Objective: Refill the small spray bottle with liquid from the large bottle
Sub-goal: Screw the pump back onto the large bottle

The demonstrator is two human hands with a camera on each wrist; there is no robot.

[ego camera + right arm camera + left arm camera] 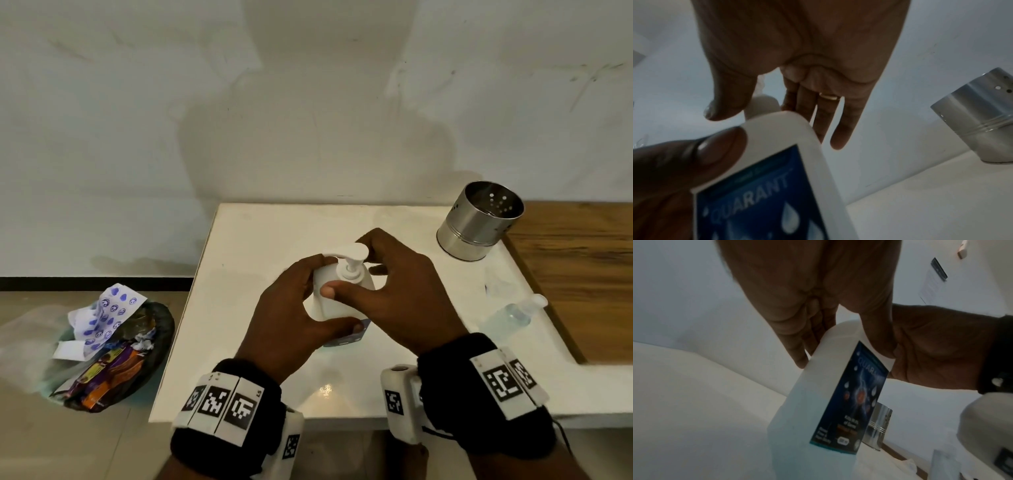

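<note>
The large white pump bottle (323, 306) with a blue label (756, 203) stands upright mid-table. My left hand (337, 296) grips its body, with the thumb (715, 151) on the front and the fingers (797, 353) behind. My right hand (346, 267) hovers around the pump top (349, 263). Its thumb lies by the collar, and its fairly straight fingers (836, 129) reach down behind the bottle without closing. The small clear spray bottle (513, 313) lies on its side at the right, away from both hands.
A perforated steel cup (479, 221) stands at the back right of the white table (257, 240). A wooden surface (582, 274) adjoins the table on the right. On the floor to the left is a bin (113, 346) full of wrappers. A wall lies close behind.
</note>
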